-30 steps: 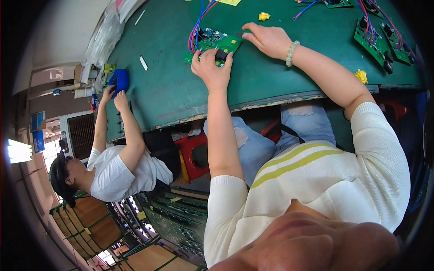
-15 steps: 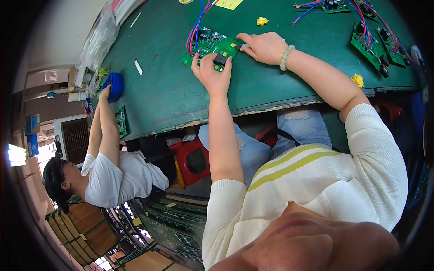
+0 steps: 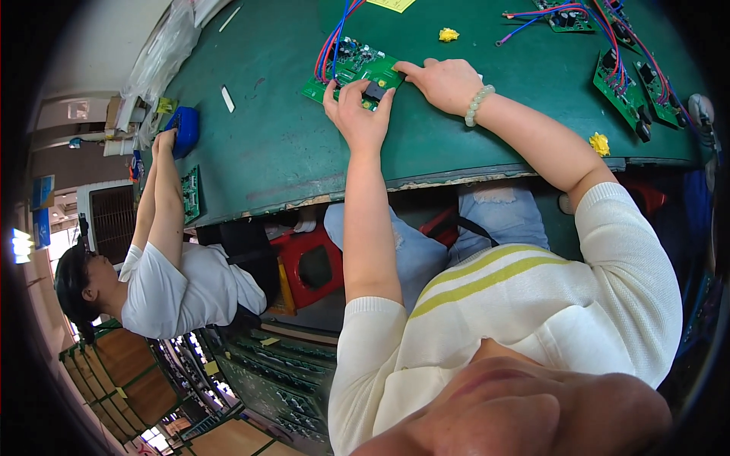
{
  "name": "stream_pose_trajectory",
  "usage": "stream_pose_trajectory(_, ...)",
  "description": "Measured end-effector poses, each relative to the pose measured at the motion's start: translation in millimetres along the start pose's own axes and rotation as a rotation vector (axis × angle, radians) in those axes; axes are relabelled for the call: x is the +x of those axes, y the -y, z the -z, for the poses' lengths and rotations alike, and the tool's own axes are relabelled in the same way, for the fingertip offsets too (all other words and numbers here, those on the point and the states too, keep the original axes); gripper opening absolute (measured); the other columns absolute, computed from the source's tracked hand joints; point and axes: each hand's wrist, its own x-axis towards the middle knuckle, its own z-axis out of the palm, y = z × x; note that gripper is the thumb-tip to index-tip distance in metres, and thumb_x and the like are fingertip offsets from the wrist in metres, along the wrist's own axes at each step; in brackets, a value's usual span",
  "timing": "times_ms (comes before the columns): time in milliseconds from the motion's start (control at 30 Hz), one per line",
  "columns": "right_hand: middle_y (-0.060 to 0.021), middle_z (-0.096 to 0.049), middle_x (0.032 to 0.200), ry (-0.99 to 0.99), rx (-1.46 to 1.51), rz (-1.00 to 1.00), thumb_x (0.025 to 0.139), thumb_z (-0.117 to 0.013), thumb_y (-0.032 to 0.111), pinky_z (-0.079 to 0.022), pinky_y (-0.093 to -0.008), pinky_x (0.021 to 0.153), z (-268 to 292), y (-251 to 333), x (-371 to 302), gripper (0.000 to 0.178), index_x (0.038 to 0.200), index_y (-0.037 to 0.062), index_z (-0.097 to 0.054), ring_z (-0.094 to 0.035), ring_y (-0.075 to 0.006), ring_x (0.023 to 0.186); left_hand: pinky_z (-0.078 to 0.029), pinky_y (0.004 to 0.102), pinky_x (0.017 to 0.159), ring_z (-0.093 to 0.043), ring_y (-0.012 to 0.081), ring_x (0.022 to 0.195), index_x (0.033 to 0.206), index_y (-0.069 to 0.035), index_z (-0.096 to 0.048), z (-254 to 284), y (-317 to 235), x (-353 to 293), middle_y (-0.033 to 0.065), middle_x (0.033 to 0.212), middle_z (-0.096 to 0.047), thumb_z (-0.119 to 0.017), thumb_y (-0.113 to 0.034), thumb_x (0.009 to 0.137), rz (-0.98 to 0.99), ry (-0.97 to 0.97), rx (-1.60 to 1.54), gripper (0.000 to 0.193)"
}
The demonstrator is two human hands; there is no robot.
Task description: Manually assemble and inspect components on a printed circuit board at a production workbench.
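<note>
A green circuit board (image 3: 312,93) lies on the green tabletop, with red and blue wires (image 3: 330,52) rising from its left side. My left hand (image 3: 359,118) is closed over the near edge of the board, thumb and fingers around a black block-shaped component (image 3: 374,91). At the board's right corner, the index finger of my right hand (image 3: 447,87) reaches out and touches a small yellow spot. Its other fingers are curled under. A pale tip shows beside the wrist with the beaded bracelet (image 3: 478,105); what the palm holds is hidden.
More wired circuit boards (image 3: 620,90) lie at the right. Crumpled yellow pieces (image 3: 449,35) and a white strip (image 3: 227,99) sit on the table (image 3: 266,159). To the left, a co-worker (image 3: 179,281) in white reaches toward a blue container (image 3: 185,131). A red stool (image 3: 334,262) stands below the table edge.
The small black-and-silver piece at my right fingertips has gone from sight; the index finger now touches the board. My left hand stays on the board. The whole view has shifted slightly.
</note>
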Motion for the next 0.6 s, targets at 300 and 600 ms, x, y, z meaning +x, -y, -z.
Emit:
stream_pose_trajectory(300,-0.0100,-0.065,0.079,-0.003,0.098,-0.046,0.095,-0.041,0.035,-0.051,-0.0399,0.058,7,1,0,0.028,0.120,0.0273,-0.053,-0.065,-0.0272,0.070,-0.034,0.0456,0.100,-0.041,0.0351,0.117,0.090,-0.007,-0.065,0,3,-3,0.0040,0.095,-0.065,-0.083,-0.022,0.062,0.053,-0.030,-0.055,0.036)
stream_pose_trajectory(600,-0.0049,-0.059,0.070,-0.280,0.102,0.049,0.093,-0.049,0.032,-0.046,-0.0369,0.045,1,-3,4,0.026,0.118,0.0308,-0.055,-0.061,-0.0255,0.057,-0.034,0.0471,0.100,-0.042,0.0358,0.118,0.083,-0.006,-0.063,5,0,-2,0.0045,0.098,-0.064,-0.083,-0.017,0.056,0.049,0.023,-0.094,0.035)
